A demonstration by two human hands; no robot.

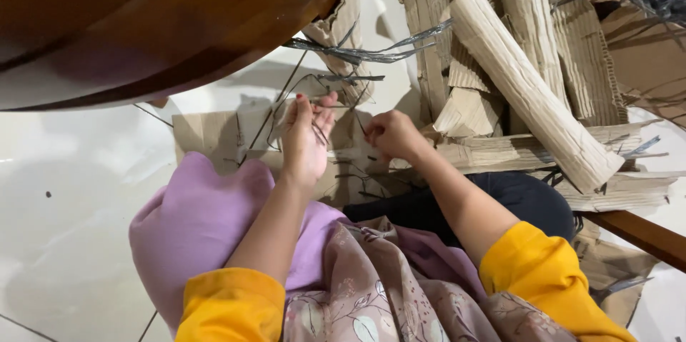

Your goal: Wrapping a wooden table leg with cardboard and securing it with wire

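My left hand is raised palm-up over my lap, its fingertips pinching thin dark wire strands that loop upward. My right hand is closed into a fist beside it, gripping another part of the same thin dark strands above a flat piece of cardboard. A twisted bundle of grey strips runs across just beyond both hands. Both arms wear yellow sleeves.
A brown wooden tabletop edge overhangs at upper left. Rolled corrugated cardboard tubes and cardboard scraps pile up at upper right. A purple cloth and floral fabric cover my lap. A wooden bar lies at right on the white floor.
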